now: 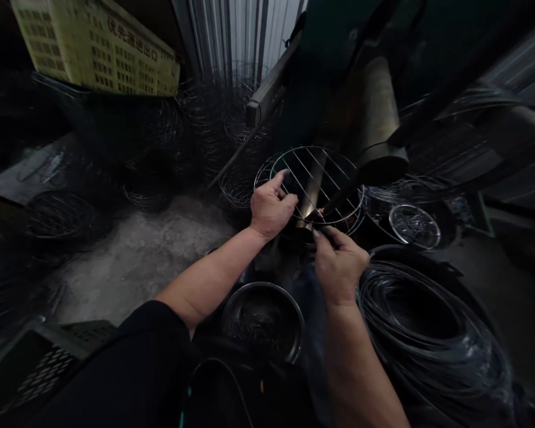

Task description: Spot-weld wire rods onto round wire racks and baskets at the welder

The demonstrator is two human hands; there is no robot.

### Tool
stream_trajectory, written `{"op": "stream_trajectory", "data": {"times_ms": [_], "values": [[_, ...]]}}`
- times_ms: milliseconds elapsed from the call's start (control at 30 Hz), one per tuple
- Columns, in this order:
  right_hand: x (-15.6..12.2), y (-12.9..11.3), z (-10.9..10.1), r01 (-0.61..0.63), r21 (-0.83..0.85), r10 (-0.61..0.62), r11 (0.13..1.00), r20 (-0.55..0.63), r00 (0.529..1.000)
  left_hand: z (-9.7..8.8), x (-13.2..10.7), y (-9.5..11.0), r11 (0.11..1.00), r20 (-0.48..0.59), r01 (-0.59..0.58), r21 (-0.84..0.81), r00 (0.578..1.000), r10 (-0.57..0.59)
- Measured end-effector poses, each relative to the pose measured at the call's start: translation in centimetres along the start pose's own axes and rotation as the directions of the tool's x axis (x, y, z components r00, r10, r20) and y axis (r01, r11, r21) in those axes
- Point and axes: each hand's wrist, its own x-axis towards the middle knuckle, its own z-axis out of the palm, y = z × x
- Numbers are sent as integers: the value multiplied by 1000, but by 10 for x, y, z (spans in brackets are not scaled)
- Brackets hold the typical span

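A round wire rack (321,172) with parallel straight bars inside a bright metal hoop stands tilted in front of me, resting against a metal post (314,193). My left hand (271,208) grips the rack's left rim, with its fingers curled over the wire. My right hand (339,261) pinches the rack's near rim at the lower edge. A dark pointed rod (341,196) reaches down from a cylindrical machine part (377,122) towards the rack. My right fingers hide part of the rim.
A large coil of black wire (428,333) lies at lower right, and a dark metal bowl (263,321) sits below my hands. Stacks of wire baskets (209,125) rise behind the machine. A concrete floor (134,267), a perforated crate (40,371) and a yellow sign (93,47) surround the area.
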Motion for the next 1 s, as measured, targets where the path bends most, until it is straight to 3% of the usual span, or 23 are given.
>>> {"op": "stream_trajectory", "data": {"times_ms": [133,233,333,400,567,667,833,1000], "values": [[-2,-2,6,-199,375,212,906,5,977,1,2,-1,1000,16,-13,17,1000,13],[-4,-11,4,-271,510,277,816,65,959,2,3,-3,999,22,-31,15,999,30],[-9,-11,-2,-337,474,286,813,179,941,2,5,-4,1000,21,-20,7,1000,20],[-13,-7,-6,-334,432,278,838,189,942,2,5,-3,1000,26,-14,10,1000,14],[-10,3,-8,-174,180,172,968,27,985,2,1,0,1000,37,-20,16,999,19],[-4,7,-3,-77,61,80,995,-40,996,2,-1,2,1000,41,-26,18,999,25],[0,7,8,-89,136,105,987,-114,988,2,3,4,999,41,-22,36,999,20],[7,-8,12,-196,324,219,925,-38,975,3,12,3,998,29,-54,44,998,53]]}}
